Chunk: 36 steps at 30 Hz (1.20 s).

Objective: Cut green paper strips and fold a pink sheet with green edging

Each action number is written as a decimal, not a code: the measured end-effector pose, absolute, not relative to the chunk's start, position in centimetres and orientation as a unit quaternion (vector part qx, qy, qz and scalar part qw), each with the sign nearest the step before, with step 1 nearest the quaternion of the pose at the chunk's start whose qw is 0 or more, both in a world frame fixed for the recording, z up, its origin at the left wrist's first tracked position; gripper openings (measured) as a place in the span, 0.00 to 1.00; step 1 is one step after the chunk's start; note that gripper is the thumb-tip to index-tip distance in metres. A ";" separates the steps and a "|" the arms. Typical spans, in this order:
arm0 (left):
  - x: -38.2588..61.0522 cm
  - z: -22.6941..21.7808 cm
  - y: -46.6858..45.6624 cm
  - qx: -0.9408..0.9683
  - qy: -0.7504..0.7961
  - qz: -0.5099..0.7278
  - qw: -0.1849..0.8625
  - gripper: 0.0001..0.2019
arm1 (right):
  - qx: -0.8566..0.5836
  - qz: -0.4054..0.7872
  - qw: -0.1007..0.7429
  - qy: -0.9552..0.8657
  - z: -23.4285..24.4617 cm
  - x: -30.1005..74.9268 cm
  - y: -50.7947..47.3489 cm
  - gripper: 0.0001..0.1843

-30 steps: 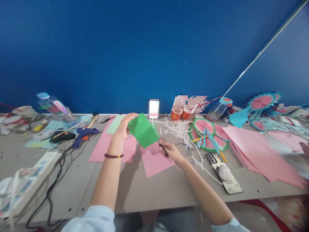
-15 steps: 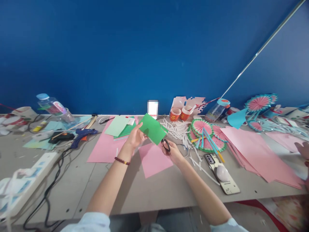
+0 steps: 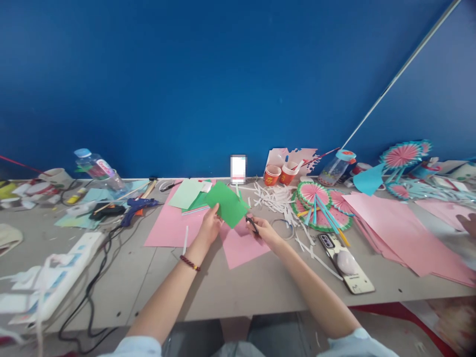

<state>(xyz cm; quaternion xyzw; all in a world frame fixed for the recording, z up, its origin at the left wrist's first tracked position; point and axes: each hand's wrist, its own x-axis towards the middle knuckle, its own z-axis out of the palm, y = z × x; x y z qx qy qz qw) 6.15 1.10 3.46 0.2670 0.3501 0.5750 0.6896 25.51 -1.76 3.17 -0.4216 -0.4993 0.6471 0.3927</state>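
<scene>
My left hand (image 3: 211, 225) grips the lower left corner of a green sheet of paper (image 3: 227, 207), thumb on top. The sheet is held up tilted above the table. Black-handled scissors (image 3: 253, 225) are in my right hand (image 3: 263, 232), just off the sheet's lower right side; the blades are hard to make out. A narrow green flap sticks out at the sheet's right edge. Below the sheet, a pink square of paper (image 3: 241, 250) lies on the table.
White paper strips (image 3: 275, 201), red paper cups (image 3: 272, 174) and watermelon paper fans (image 3: 316, 198) stand or lie right of centre. A phone (image 3: 347, 265) lies nearer. To the left are a blue glue gun (image 3: 136, 208), a power strip (image 3: 67, 277) and cables. Another person's hand (image 3: 466, 222) shows far right.
The green sheet has dropped slightly and turned, and a flap now shows clearly on its right. The scissors have shifted a little away from its lower corner. The whole view has shifted slightly.
</scene>
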 end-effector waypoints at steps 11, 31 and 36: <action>7.1 2.5 0.1 0.334 0.454 0.615 0.551 0.20 | -0.408 0.674 0.357 -0.502 2.2 25.4 -1.3 0.24; 7.0 4.0 -0.9 0.413 0.514 0.636 0.402 0.21 | -0.404 0.654 0.362 -0.526 2.5 25.3 -1.9 0.23; 6.7 4.0 -0.5 0.411 0.506 0.613 0.446 0.20 | -0.422 0.655 0.348 -0.521 2.6 25.4 -2.0 0.23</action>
